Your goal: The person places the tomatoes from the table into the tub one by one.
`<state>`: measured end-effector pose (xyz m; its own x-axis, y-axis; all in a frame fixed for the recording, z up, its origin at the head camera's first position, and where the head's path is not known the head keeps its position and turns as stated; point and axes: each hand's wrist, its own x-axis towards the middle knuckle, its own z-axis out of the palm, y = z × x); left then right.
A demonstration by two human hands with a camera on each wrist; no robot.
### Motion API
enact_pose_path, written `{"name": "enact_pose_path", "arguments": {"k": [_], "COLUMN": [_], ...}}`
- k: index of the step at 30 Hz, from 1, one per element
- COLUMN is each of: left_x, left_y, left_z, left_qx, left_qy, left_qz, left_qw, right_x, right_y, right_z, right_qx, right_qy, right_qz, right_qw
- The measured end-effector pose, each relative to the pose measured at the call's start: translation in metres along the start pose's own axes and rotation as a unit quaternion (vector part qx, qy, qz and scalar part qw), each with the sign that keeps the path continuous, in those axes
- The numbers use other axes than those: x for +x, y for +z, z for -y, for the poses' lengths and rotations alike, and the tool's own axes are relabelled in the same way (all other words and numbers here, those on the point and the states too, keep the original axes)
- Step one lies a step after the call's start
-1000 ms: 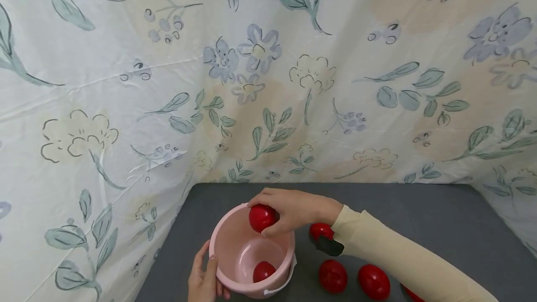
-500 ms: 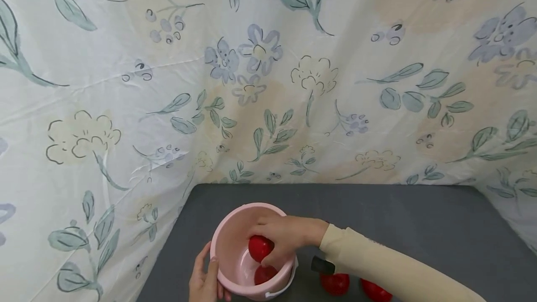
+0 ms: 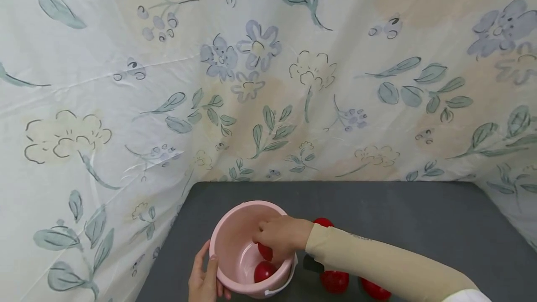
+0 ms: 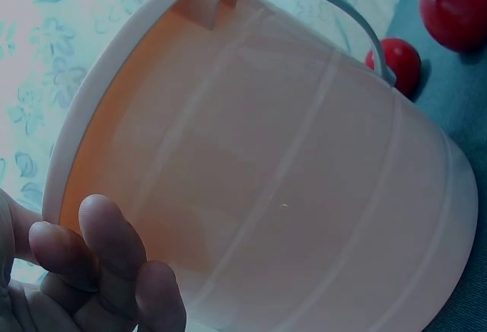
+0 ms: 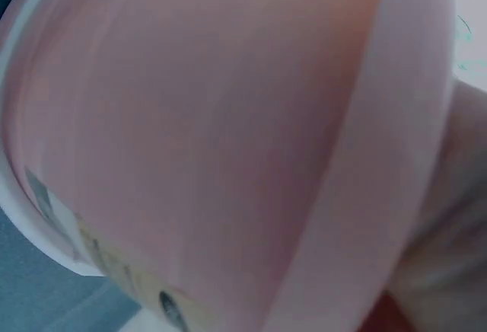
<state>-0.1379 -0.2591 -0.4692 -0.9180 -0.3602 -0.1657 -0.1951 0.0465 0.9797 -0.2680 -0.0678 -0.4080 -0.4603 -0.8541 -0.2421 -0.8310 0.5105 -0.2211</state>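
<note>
A pink bucket (image 3: 224, 239) stands tilted on the dark table, its mouth facing me. My left hand (image 3: 203, 276) grips its left rim, the thumb over the edge; the left wrist view shows the curled fingers (image 4: 114, 244) beside the bucket's outer wall (image 4: 266, 157). My right hand (image 3: 285, 236) reaches over the right rim into the bucket and holds a red apple (image 3: 265, 252), mostly hidden behind the fingers. Below it, another red apple (image 3: 264, 272) lies on the bucket's bottom. In the right wrist view the bucket wall (image 5: 190, 119) covers most of the hand.
Several red apples lie right of the bucket, one behind the right wrist (image 3: 323, 222) and others in front of the sleeve (image 3: 334, 282). The bucket's white handle (image 3: 285, 287) hangs at its front right. Floral cloth (image 3: 251, 120) walls the dark table (image 3: 398, 218) behind and at the sides.
My right hand has moved down from above the rim into the bucket with the apple, which is now lower and more hidden. The left hand keeps its grip on the bucket.
</note>
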Motion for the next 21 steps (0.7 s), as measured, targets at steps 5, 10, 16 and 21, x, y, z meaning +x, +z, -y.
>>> {"name": "enact_pose_path", "arguments": {"k": [5, 10, 16, 21], "left_x": [0.0, 0.0, -0.001, -0.002], "left_y": [0.001, 0.001, 0.002, 0.004], "left_z": [0.0, 0.0, -0.002, -0.003], "left_qx": [0.006, 0.012, 0.015, 0.016], "left_qy": [-0.009, -0.013, -0.021, -0.024], "left_qz": [-0.002, -0.002, -0.007, -0.005], "left_qw": [0.9999, 0.9998, 0.9996, 0.9996], "right_x": [0.003, 0.006, 0.011, 0.012], "right_y": [0.0, 0.004, 0.014, 0.021], "right_z": [0.006, 0.008, 0.01, 0.011], "right_qx": [-0.046, -0.086, -0.161, -0.209], "right_qy": [0.015, 0.02, -0.005, 0.006], "right_qz": [0.026, 0.031, 0.009, 0.019], "right_qw": [0.998, 0.996, 0.987, 0.978]}}
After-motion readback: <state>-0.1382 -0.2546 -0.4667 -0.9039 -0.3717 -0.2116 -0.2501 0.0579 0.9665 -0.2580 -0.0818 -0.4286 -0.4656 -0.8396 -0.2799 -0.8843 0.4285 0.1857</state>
